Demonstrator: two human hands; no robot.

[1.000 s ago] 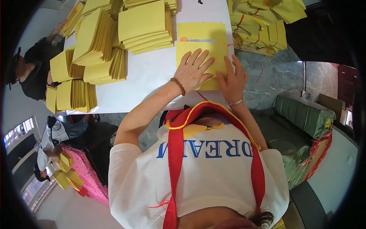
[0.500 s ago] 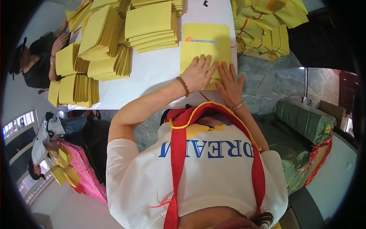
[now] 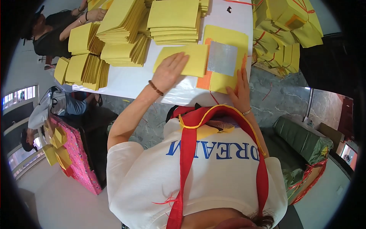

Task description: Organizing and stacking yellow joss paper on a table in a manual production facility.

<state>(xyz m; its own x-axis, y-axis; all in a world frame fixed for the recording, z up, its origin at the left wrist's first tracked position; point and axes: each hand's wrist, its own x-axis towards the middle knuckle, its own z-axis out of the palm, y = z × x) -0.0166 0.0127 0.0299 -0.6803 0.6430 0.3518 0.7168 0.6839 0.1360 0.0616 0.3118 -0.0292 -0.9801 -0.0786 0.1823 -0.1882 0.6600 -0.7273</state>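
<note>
My left hand [image 3: 170, 73] has its fingers straight and together across the top of a folded yellow paper [image 3: 195, 60]; its thumb is hidden, seemingly under the near edge. The folded paper's right end meets an unfolded yellow sheet [image 3: 225, 83] bearing a silver square [image 3: 222, 58] and orange strips. On that sheet's right near edge rests my right hand [image 3: 240, 91], fingers stretched and nothing seen in its grasp. To the left and beyond stand stacks of folded yellow papers [image 3: 173, 17].
A white-covered table [image 3: 129, 84] carries the stacks. Tied yellow bundles [image 3: 278, 57] stand past its right edge. A person's arm [image 3: 78, 28] reaches among stacks at the far left. Another person [image 3: 57, 105] is by a pink-covered surface [image 3: 82, 160]. Green wrapped bales [image 3: 305, 133] sit at right.
My left hand has moved left with the folded paper, uncovering the silver square and orange strips. My right hand stays at the right edge. The far-left person's arm has reached out over the stacks.
</note>
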